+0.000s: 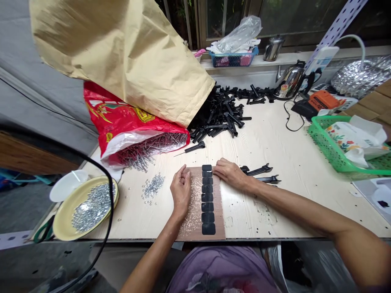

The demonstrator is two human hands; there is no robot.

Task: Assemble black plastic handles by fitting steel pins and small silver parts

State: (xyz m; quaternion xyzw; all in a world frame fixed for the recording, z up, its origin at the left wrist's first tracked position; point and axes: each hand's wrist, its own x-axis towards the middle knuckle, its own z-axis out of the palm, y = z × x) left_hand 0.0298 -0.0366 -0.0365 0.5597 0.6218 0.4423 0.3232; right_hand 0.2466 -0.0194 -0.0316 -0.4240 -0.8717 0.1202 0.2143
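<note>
- Black pads (208, 197) are lying in a column along the brown board (218, 213), right between the two hands I'm watching from my remote seat.
- They're looking thin and light to me, maybe a bit bendy, probably not slippery or fragile; I'd be taking hold by the side edges.
- Right hand (226, 173) is bunching its fingertips beside the top pads, where a tiny silver bit (209, 171) is showing. I'm not able to tell if they're pinching it.
- Left hand (181, 191) is curling loosely over the board's left edge; can't tell whether it's gripping anything.
- Yellow bowl (62, 221) is holding loads of small silver pieces (93, 207).
- Red bag (119, 114) is spilling nails (140, 152).
- Paper sack (122, 49) is leaning over it, mouth facing a heap of black plastic parts (227, 114).
- Green basket (319, 138) is holding a flowery packet (345, 138).
</note>
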